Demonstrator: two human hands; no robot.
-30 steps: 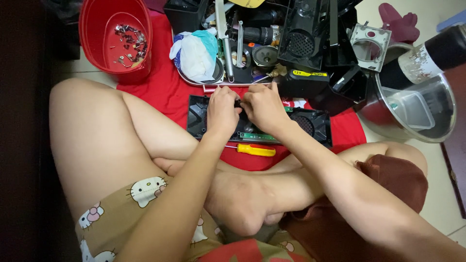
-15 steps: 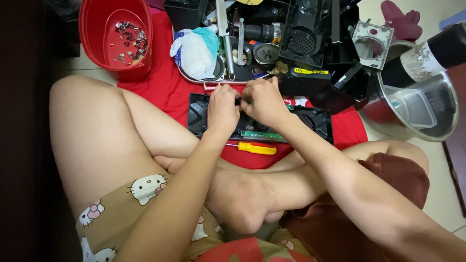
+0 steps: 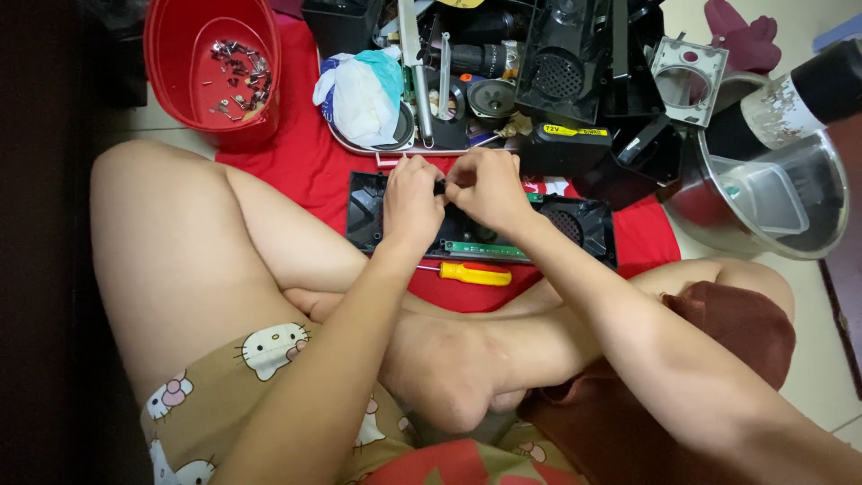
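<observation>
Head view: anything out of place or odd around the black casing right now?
Nothing looks spilled or broken. Both the left hand and right hand meet over the open black casing, its green circuit board exposed. A yellow-handled screwdriver lies loose beside it, and screws sit contained in the red tub.

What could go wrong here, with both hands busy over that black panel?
A small part could slip from the left hand or right hand and vanish into the open black panel or onto the red cloth. The yellow screwdriver lies loose beside the bare legs and could get knocked. The crowded parts pile behind might topple forward.
</observation>
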